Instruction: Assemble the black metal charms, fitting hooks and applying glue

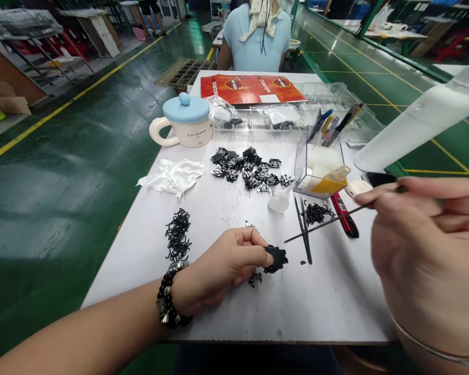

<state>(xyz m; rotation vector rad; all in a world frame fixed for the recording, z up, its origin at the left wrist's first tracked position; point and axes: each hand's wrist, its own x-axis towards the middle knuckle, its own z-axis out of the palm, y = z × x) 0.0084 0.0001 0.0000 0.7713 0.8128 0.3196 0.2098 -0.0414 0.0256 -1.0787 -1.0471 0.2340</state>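
Note:
Low over the white table, my left hand (234,255) pinches a small black plastic part (275,259) between thumb and fingers. My right hand (426,245), raised at the right, grips a thin dark rod-like tool (328,223). Its tip points down left and ends just above and to the right of the black part, apart from it. Beside the part lies a pair of dark tweezers (305,234). Small black and silver pieces (255,278) lie partly hidden by my left hand. A heap of black-and-silver parts (250,167) sits farther back.
Small curved black pieces (179,234) are piled at left, with another pile (317,212) at right. Around them are a white cloth (174,176), a lidded mug (191,125), a small white bottle (279,202), a clear pen box (315,161), a red cutter (344,216) and a tall white bottle (418,122).

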